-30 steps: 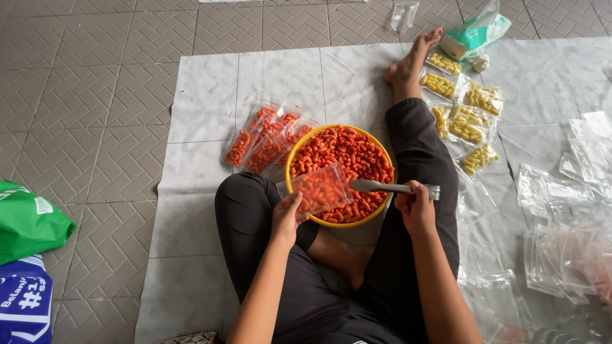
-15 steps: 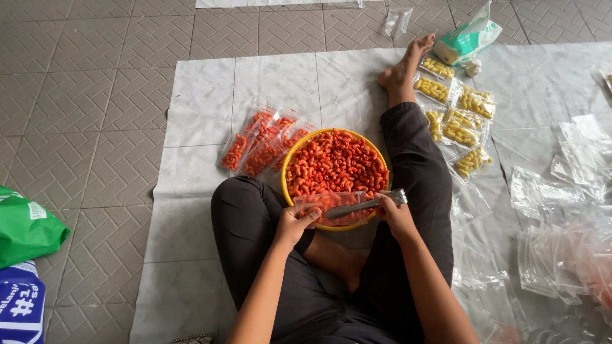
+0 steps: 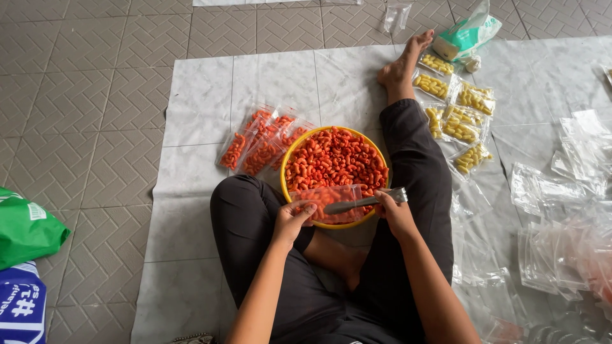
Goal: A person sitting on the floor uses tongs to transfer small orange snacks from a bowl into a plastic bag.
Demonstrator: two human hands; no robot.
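— Two hands at work, both over the near rim of the yellow bowl (image 3: pixel 332 129). Closed or spread?

— Closed, each on something. In the left hand (image 3: pixel 293 220), fingers curled, thumb and fingertips pinching the near edge of a small clear bag (image 3: pixel 328 194). In the right hand (image 3: pixel 394 213), wrapped round the handle of a metal spoon (image 3: pixel 357 202), tip pointing into the bag's mouth.

— And the bag itself, where?

— Held flat over the bowl's near edge, just above the heap of red-orange curled snacks (image 3: pixel 335 162), with some of them already inside.

— Heavy?

— Hardly. Thin soft film, probably limp and a bit slick, with no shape of its own. Dry and brittle-looking contents, likely to crack if squeezed. Best gripped at the open lip, near a corner, and never across the filled belly. Worth keeping the mouth up, too, given how easily such pieces spill.

— The spoon?

— Stiff, smooth, light enough; taken far back on the handle.

— Anything else around?

— Plenty. Left of the bowl, a fan of filled red packets (image 3: pixel 258 143) on the white sheet (image 3: pixel 204 95). Beside the outstretched leg, several yellow snack packets (image 3: pixel 456 111). Further right, loose piles of empty clear bags (image 3: pixel 554 191). Off the sheet, on the tiled floor (image 3: pixel 83 95), a green bag (image 3: pixel 25 232).
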